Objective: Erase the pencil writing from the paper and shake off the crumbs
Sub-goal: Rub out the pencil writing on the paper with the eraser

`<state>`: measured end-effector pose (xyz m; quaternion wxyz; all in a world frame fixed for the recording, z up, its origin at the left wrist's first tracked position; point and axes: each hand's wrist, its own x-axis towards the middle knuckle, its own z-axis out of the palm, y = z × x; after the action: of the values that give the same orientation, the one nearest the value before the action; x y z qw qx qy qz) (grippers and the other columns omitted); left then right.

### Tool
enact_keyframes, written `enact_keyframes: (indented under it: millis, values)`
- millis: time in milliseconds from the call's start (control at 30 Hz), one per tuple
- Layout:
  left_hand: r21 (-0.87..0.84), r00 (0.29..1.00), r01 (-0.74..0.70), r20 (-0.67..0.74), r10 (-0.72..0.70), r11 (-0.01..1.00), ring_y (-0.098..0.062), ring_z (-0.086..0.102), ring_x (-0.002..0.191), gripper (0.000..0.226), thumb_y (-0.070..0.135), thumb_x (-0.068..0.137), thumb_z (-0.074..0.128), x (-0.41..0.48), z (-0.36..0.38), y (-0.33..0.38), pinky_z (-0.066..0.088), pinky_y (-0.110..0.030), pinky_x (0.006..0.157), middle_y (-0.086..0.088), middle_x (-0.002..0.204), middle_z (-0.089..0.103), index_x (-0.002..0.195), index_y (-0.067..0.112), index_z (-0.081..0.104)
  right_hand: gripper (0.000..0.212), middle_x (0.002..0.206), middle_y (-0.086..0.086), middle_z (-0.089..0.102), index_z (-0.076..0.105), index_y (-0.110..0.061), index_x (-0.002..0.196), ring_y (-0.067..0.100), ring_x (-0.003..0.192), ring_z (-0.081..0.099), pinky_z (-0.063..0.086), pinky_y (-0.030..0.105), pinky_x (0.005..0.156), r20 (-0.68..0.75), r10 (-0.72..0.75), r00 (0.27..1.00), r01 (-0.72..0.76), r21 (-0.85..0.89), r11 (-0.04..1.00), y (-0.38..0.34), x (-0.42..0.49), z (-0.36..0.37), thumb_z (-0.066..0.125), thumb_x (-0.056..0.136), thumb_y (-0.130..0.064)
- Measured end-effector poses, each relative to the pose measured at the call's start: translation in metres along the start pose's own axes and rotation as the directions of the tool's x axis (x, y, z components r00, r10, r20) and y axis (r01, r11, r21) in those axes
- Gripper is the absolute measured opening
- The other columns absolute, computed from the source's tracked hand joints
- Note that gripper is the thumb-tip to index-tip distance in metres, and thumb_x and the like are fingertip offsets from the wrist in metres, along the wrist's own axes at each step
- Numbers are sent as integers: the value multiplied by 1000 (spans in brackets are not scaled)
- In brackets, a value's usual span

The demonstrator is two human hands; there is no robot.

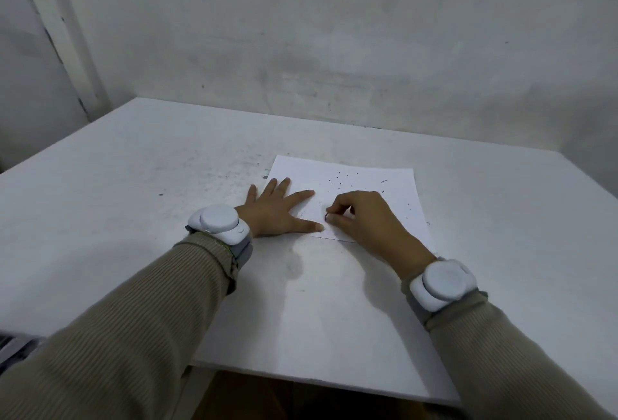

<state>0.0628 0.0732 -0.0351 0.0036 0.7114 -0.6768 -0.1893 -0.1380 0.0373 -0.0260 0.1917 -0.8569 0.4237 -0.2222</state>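
Item: paper (368, 182), a white sheet lying flat on the table (167, 168), right of centre. Left hand (274, 208): fingers straight and spread, pressing down the sheet's near-left corner. Right hand (361, 218): fingers curled, pinching a small dark eraser (326, 217) (identity judged, mostly hidden) against the sheet beside the left thumb. Crumbs (341, 178): dark specks scattered over the far half. Writing: none legible. Step judged: erasing, late stage. Next requirement: grip the sheet's edges, lift and tip it to shed the crumbs.
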Motion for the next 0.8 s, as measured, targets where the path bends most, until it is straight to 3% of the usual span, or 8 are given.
enact_keyframes:
  millis: [100,167,267,367,533,633,800]
  values:
    - [-6,1000,1,-3,-1,1000,-22,-20,150,93,89,73,41,1,1,-1,-14,-55,118,0,165,-15,152,53,4,11,92,0,70,72,-12,88,19,87,59,44,32,77,-72,40,997,-47,-105,993,8,9,0,64,88,-20]
    - [-6,1000,4,-4,-4,1000,-22,-20,150,94,89,72,40,2,2,-1,-14,-56,118,0,165,-15,151,53,4,9,90,0,70,72,-12,87,13,80,58,43,29,74,-65,7,998,-14,-108,994,6,8,1,63,87,-16]
    - [2,1000,2,-9,-2,1000,-21,-19,150,92,89,73,40,3,1,0,-13,-56,118,1,165,-14,151,54,4,9,80,-10,68,70,-17,79,-5,62,51,34,13,63,25,-53,998,53,-3,999,-1,-2,-5,65,86,-13]
    - [6,1000,2,-4,-2,1000,-21,-20,150,92,89,73,40,3,2,0,-13,-56,118,1,165,-14,150,55,4,10,80,-12,67,69,-20,78,-5,68,52,33,11,63,89,-82,993,88,-56,995,0,0,-8,65,85,-16]
    - [-3,1000,6,3,-6,1000,-22,-21,149,94,90,72,40,3,1,-1,-14,-55,118,0,164,-16,151,54,3,10,89,-3,72,72,-15,87,18,88,62,48,33,80,-19,17,1000,-20,-149,989,9,18,-4,64,85,-18]
    - [1,1000,5,-1,-5,1000,-23,-21,150,95,90,72,40,3,1,-1,-14,-55,118,0,165,-15,151,54,2,14,92,1,71,72,-14,90,23,91,61,49,35,80,-65,69,996,-81,-211,974,6,21,-2,58,86,-15]
    - [-6,1000,9,-4,-9,1000,-22,-22,149,94,89,73,41,5,3,0,-15,-55,118,0,164,-16,151,54,2,13,87,-2,71,71,-14,85,19,86,61,50,35,78,3,10,1000,-9,-192,981,-7,11,3,58,85,-14]
